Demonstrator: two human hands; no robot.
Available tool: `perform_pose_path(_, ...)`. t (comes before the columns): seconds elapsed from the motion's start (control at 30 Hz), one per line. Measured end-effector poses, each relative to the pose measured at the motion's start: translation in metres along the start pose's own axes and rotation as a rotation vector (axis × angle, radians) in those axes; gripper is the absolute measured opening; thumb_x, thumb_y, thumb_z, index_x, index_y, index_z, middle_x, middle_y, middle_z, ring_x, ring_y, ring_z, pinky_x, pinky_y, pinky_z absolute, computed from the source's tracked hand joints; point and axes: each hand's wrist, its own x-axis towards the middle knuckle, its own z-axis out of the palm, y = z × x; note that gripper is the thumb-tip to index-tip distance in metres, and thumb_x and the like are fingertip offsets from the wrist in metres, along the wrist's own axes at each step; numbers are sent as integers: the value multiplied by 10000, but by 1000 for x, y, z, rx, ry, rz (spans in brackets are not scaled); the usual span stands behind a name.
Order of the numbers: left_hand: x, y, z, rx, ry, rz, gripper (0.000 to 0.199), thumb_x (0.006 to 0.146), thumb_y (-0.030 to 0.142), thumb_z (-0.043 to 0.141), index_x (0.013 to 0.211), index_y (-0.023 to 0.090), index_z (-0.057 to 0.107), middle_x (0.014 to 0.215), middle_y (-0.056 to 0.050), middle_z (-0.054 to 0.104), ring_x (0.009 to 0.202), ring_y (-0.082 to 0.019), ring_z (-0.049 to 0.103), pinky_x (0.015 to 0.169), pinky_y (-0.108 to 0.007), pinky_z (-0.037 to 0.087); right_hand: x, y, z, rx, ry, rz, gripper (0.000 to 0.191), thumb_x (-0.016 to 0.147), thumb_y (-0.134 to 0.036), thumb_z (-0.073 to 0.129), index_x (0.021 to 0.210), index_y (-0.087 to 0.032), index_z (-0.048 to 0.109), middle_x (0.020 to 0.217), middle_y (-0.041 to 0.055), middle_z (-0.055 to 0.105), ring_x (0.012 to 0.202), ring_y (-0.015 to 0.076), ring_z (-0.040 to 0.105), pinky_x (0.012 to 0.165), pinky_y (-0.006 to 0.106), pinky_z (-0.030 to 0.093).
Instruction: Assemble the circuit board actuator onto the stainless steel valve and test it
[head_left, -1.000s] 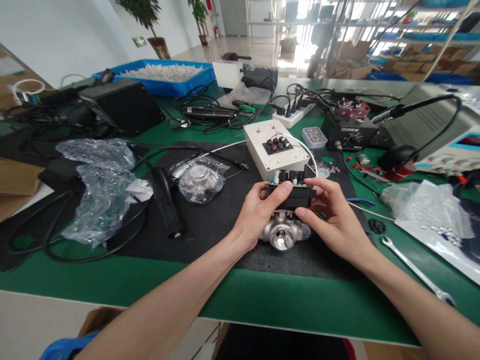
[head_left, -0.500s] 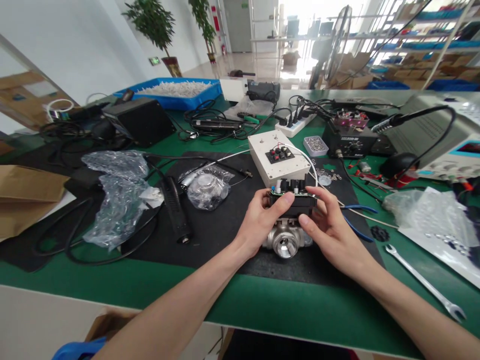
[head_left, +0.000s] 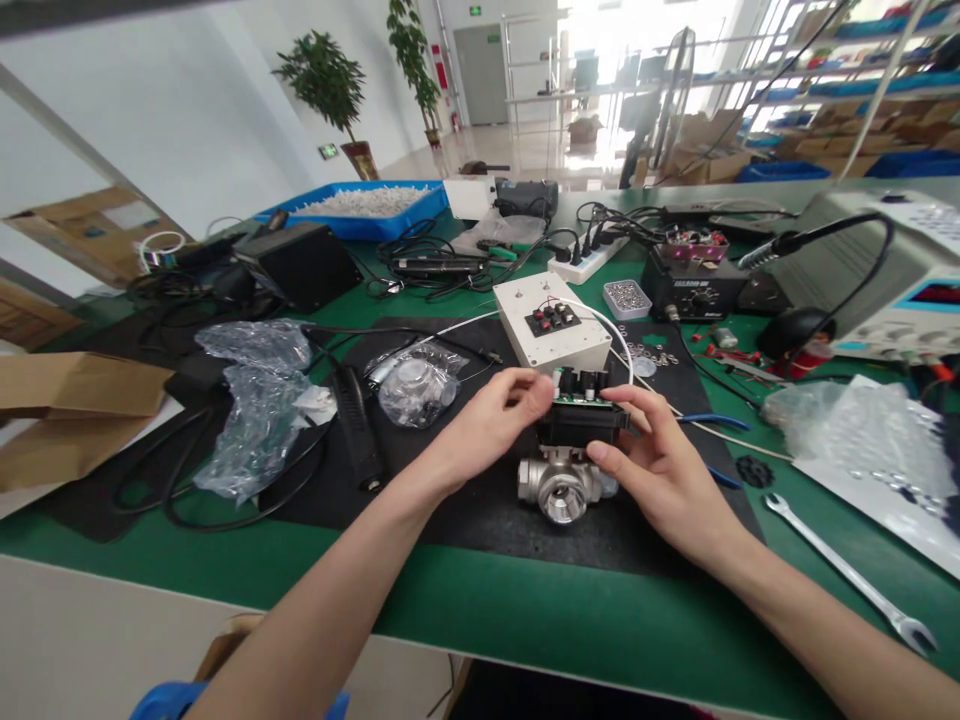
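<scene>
A black actuator housing (head_left: pixel 581 424) with an exposed circuit board (head_left: pixel 585 398) on top sits on a silver metal valve (head_left: pixel 562 492), upright on the black mat (head_left: pixel 465 510). My right hand (head_left: pixel 656 450) holds the housing's right side, thumb at the front and fingers at the rear corner. My left hand (head_left: pixel 506 415) is at the board's upper left corner, its thumb and index finger brought together there; whatever is between them is hidden. Just behind stands a white control box (head_left: pixel 555 325) with small switches and a white cable.
Left of the hands lie a bagged metal part (head_left: pixel 418 388), a black tool handle (head_left: pixel 356 425) and plastic wrap (head_left: pixel 259 420). On the right are a wrench (head_left: pixel 847 570), blue-handled pliers (head_left: pixel 716 420), a tray of small parts (head_left: pixel 627 298) and loose nuts.
My left thumb has come off the housing's front, and that hand has moved to the board's left corner. My right hand still holds the housing. The camera view has shifted slightly.
</scene>
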Motion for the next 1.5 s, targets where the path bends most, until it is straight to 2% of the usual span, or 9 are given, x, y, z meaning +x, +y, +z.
perform_pose_path(0.07,28,3,-14,66,112,86,588,1010,718,508,1179,195,718,1190,-116,742,1088,-261,689,905,-361,526,0,-2,1,-21,4,-9,443,989,-294,763,1365,-379,545,1374,27,636,1126,203,714,987,394,630)
perform_pose_path(0.17,87,5,-35,395,416,247,354,999,524,627,1109,196,703,1057,-83,756,943,-218,681,847,-330,511,-1,-6,3,-91,14,-12,430,984,-284,758,1356,-360,556,1312,36,636,924,176,716,892,393,661)
perform_pose_path(0.23,124,3,-45,672,463,275,247,1005,380,610,1134,199,717,1088,-77,765,990,-214,678,923,-337,500,-2,-8,4,-112,16,-8,432,985,-282,756,1361,-368,563,1315,34,621,837,148,689,857,376,666)
perform_pose_path(0.3,151,-1,-49,758,461,265,222,973,324,644,1124,199,747,1090,-89,763,1025,-237,668,963,-360,485,-2,-8,4,-99,11,-1,440,988,-282,753,1372,-384,563,1349,31,606,836,138,685,853,361,666)
perform_pose_path(0.37,166,-7,-49,790,455,255,191,951,312,666,1065,207,777,1092,-101,755,1046,-260,657,983,-380,473,-2,-7,3,-79,7,8,452,991,-287,749,1383,-398,553,1392,34,599,868,146,701,850,360,668)
perform_pose_path(0.67,174,-18,-44,853,521,243,196,968,359,632,1006,260,797,1135,-81,737,1070,-287,638,943,-401,450,-5,-6,5,-42,17,5,487,990,-219,755,1368,-449,551,1459,-4,565,1093,147,717,953,319,649)
perform_pose_path(0.83,179,-19,-46,839,524,223,210,952,364,650,1033,256,811,1119,-86,764,1013,-287,643,900,-408,441,-3,-7,5,-50,17,9,477,991,-206,752,1353,-455,567,1517,-18,517,1065,119,707,965,298,638)
perform_pose_path(1.2,174,-18,-43,848,529,272,184,954,353,641,958,240,786,1100,-95,727,999,-274,611,892,-411,432,-3,-11,4,-121,28,-16,445,977,-217,754,1337,-411,576,1514,16,513,995,144,703,888,341,661)
perform_pose_path(1.5,173,-16,-42,857,516,266,195,963,360,621,975,233,768,1123,-101,703,997,-278,595,911,-435,426,-3,-11,5,-85,21,-10,447,976,-202,758,1324,-420,583,1512,-2,520,1063,144,701,962,343,638)
